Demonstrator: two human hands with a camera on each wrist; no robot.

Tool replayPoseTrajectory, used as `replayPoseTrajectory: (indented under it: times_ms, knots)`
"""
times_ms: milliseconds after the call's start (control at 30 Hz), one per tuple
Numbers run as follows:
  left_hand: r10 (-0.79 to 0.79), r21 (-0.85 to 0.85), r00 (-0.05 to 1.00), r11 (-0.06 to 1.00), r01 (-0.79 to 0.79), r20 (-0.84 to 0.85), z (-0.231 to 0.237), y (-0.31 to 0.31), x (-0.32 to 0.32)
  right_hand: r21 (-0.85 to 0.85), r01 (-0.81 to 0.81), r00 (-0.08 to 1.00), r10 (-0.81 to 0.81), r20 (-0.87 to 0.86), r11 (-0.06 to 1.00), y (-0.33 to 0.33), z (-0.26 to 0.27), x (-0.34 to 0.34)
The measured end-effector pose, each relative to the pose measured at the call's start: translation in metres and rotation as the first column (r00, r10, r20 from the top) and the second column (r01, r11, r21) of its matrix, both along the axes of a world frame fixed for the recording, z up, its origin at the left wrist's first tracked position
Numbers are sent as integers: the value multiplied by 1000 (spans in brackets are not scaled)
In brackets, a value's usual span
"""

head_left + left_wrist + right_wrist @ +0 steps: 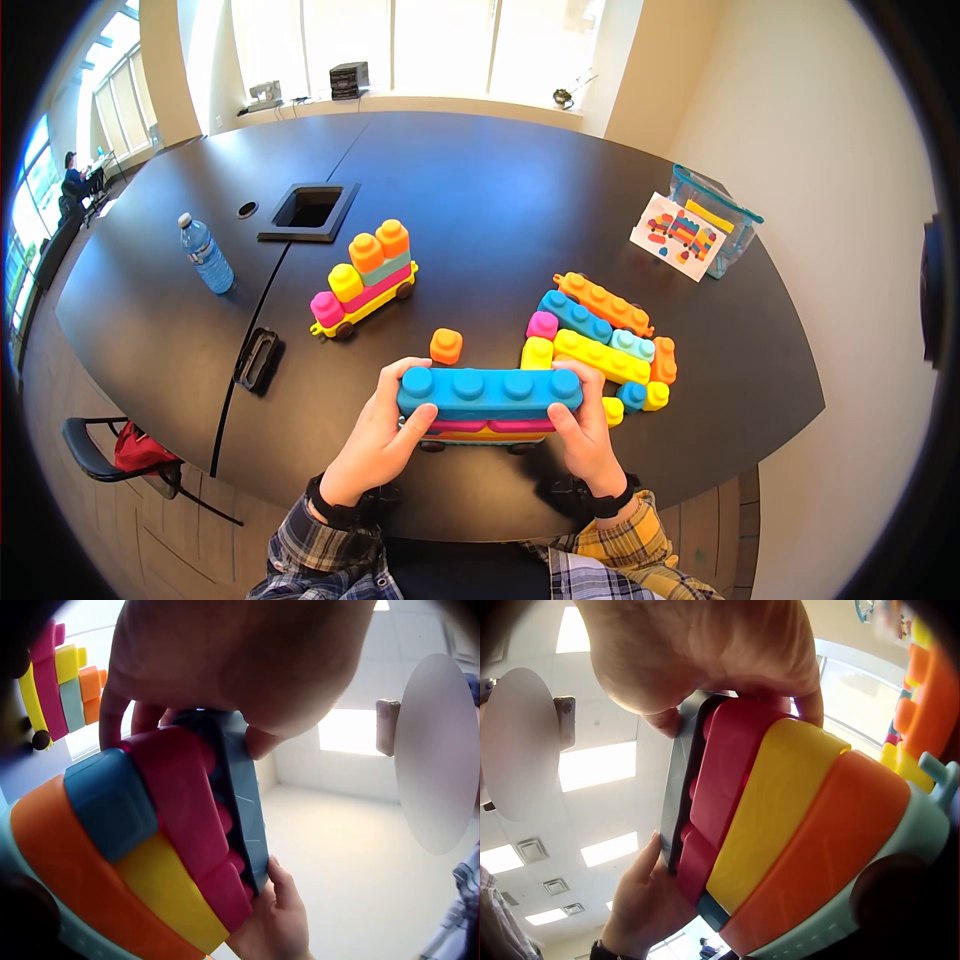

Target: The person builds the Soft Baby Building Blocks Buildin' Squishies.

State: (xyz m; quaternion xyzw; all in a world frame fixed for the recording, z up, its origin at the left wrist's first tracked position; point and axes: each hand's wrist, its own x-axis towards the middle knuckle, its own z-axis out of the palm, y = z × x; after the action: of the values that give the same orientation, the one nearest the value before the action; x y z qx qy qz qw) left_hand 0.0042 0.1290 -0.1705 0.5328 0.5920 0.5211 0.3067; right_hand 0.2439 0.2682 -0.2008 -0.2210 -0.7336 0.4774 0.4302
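Both hands grip a long blue toy brick [490, 392] with a row of studs, one at each end. My left hand [372, 440] has its thumb on the near side and fingers behind; my right hand [590, 440] mirrors it. Directly under the brick is a stacked wheeled car. Its top layer is pink bricks [184, 795], whose studs partly show below the blue brick in both wrist views. Lower layers include a yellow brick [776, 810], a blue brick [112, 802], an orange brick [817, 847] and a teal wheeled base [926, 825].
A finished-looking brick car [365, 285] stands at left, near a loose orange brick [446, 346]. Several bricks and an orange wheeled base [600, 303] lie at right. Farther off are a picture card [675, 235], a clear bin [735, 240], a water bottle [207, 258] and a table opening [308, 210].
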Motion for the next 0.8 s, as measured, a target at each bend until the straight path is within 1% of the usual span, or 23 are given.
replayPoseTrajectory:
  times_ms: [67,133,200,333,433,500,667,733,800]
  knots:
    - [-19,-31,1000,999,20,22,0,0,-1,-1,2,1000,-2,-6,1000,0,0,0]
    - [-37,-63,998,997,40,45,0,0,-3,-42,15,1000,-14,18,999,0,1,0]
    - [-48,-62,999,997,48,7,-1,1,-4,-39,17,1000,-16,13,999,1,0,-1]
    - [-60,-59,998,996,59,-12,-2,-1,-6,-16,11,1000,-11,-14,1000,0,-2,1]
    - [-80,-64,996,995,78,-26,-3,-2,-7,-40,-9,999,8,-34,999,-1,-2,5]
    - [-93,-20,991,996,92,-95,-7,-2,-9,-25,1,1000,-1,-21,1000,-1,-6,7]
    - [-80,-3,984,997,81,-159,-9,-4,-11,-7,12,1000,-12,3,1000,-3,-8,8]
    - [-79,2,983,997,81,-168,-7,-5,-12,49,31,1000,-31,1,998,-2,-12,8]
    - [-59,-1,971,998,61,-230,-1,-6,-11,54,21,1000,-22,1,998,-2,-11,9]
